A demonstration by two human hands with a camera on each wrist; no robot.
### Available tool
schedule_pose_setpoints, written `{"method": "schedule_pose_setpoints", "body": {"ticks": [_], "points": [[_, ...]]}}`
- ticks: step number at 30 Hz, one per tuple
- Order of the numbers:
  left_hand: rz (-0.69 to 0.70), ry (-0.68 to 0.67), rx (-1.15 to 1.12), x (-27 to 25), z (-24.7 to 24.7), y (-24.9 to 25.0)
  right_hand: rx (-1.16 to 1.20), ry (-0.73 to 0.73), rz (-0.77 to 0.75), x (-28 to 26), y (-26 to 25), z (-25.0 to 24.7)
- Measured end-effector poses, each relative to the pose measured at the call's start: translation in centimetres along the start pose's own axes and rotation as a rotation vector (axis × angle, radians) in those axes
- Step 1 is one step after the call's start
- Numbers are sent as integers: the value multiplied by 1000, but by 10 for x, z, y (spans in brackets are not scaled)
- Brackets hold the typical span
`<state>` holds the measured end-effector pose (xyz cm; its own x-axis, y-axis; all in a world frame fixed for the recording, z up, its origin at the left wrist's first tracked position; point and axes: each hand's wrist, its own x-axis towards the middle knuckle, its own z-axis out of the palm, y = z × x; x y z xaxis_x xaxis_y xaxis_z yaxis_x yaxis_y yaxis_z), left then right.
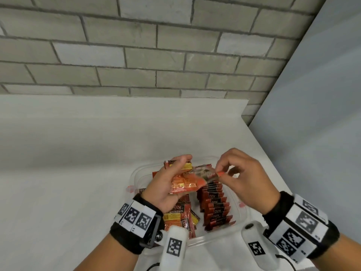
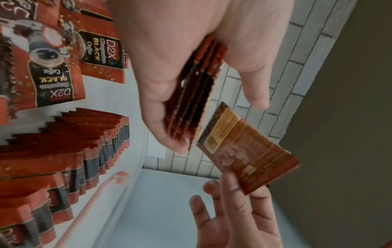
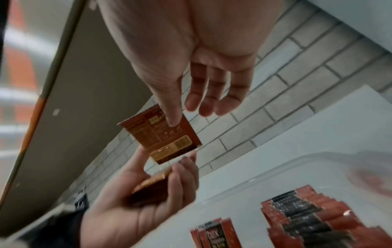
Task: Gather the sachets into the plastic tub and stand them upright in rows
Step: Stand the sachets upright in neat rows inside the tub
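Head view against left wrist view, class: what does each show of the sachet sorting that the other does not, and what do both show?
Only the head view shows the clear plastic tub's outline on the white table and both marker-tagged wristbands.

Only the left wrist view shows the edges of the red sachet stack in the left hand's grip, and the "D2X Black Coffee" print on loose red sachets in the tub.

Both show the right hand pinching a single red sachet, and the upright row of red-and-black sachets standing in the tub.
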<state>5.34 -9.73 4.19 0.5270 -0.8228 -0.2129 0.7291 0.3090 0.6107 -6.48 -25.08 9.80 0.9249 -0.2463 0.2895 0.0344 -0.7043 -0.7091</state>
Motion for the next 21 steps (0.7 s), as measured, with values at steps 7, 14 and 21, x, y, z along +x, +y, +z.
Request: {"method": "schedule_pose_setpoints", "body": {"ticks": [7, 14, 21], "points": [[179, 89, 100, 2, 5, 1, 22, -333, 178, -13, 5, -1], [235, 117, 93, 4, 13, -1, 355, -191, 500, -6, -4, 3], [171, -7, 149, 0, 13, -5, 787, 64, 619, 2, -3, -2]]}}
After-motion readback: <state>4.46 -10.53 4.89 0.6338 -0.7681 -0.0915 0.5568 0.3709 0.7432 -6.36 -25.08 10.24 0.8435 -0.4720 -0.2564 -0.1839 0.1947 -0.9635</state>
